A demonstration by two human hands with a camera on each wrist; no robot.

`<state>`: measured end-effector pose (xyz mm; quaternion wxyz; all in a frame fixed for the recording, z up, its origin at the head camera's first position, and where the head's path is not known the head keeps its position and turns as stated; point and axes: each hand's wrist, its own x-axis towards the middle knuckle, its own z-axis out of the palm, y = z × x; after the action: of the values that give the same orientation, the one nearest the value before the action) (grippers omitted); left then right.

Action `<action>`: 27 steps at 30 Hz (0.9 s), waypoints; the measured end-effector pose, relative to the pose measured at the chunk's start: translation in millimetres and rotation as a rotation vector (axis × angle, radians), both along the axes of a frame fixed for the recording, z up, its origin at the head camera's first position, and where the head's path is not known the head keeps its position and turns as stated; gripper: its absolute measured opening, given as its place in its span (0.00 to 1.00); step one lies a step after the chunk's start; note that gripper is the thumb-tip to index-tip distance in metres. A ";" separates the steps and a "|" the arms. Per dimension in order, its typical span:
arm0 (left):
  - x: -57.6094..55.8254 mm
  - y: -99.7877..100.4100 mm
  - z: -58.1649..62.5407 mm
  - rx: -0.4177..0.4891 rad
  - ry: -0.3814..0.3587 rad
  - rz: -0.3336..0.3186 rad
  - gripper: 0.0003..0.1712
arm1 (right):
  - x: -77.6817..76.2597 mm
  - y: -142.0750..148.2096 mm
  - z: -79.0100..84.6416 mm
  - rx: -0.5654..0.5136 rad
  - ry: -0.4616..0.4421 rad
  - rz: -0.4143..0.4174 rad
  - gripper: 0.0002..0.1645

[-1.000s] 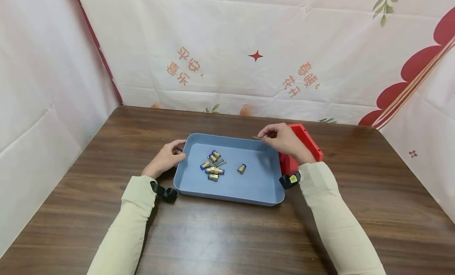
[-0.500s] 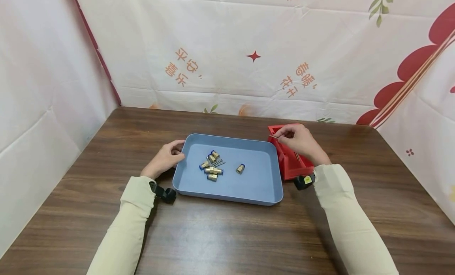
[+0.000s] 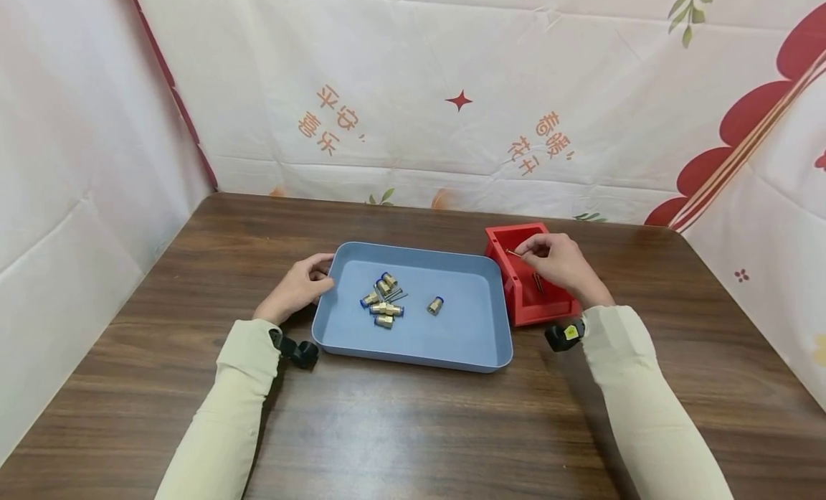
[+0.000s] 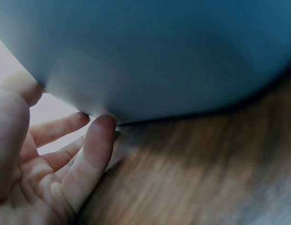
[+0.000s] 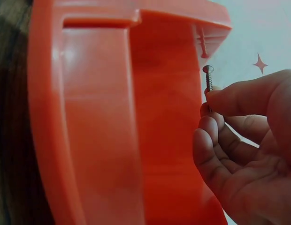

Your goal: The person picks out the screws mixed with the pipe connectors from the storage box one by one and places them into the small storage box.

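Note:
My right hand [image 3: 561,262] pinches a screw [image 5: 209,79] between thumb and fingertips, its head sticking out past them. It is above the red bin [image 3: 545,315], where more screws [image 3: 538,282] lie, partly covered by the hand. My left hand [image 3: 298,288] touches the outer left side of the blue tray [image 3: 413,351]; in the left wrist view the fingertips rest against its wall. Several brass fittings with blue ends [image 3: 388,309] and some silver screws [image 3: 397,295] lie in a pile in the tray. One fitting [image 3: 435,305] sits apart, right of the pile.
The red bin stands against the tray's right end on the brown wooden table [image 3: 400,428]. Behind the table hangs a white printed cloth [image 3: 400,77]. Each wrist bears a small black camera, such as the right camera [image 3: 563,336].
My right hand has moved right from the tray's far right corner to over the red bin, carrying the screw. The bin shows more fully. My left hand stays at the tray.

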<state>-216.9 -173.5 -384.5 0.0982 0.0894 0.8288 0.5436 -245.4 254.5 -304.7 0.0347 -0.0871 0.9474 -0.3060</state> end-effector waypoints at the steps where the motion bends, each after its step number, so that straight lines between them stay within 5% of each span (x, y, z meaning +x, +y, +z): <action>1: 0.0 0.0 -0.4 0.002 -0.001 -0.001 0.33 | 0.1 0.2 -0.5 0.003 0.001 0.001 0.14; 16: -0.2 -0.1 -0.1 0.014 -0.008 0.001 0.32 | -1.0 2.2 -6.5 0.009 -0.033 -0.012 0.17; 27: -0.5 0.3 2.0 0.009 -0.020 0.007 0.33 | 0.8 -17.8 7.0 -0.023 0.031 0.002 0.19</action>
<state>-217.4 -173.1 -382.5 0.1042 0.0816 0.8255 0.5487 -244.6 236.6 -297.7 0.0190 -0.0931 0.9441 -0.3156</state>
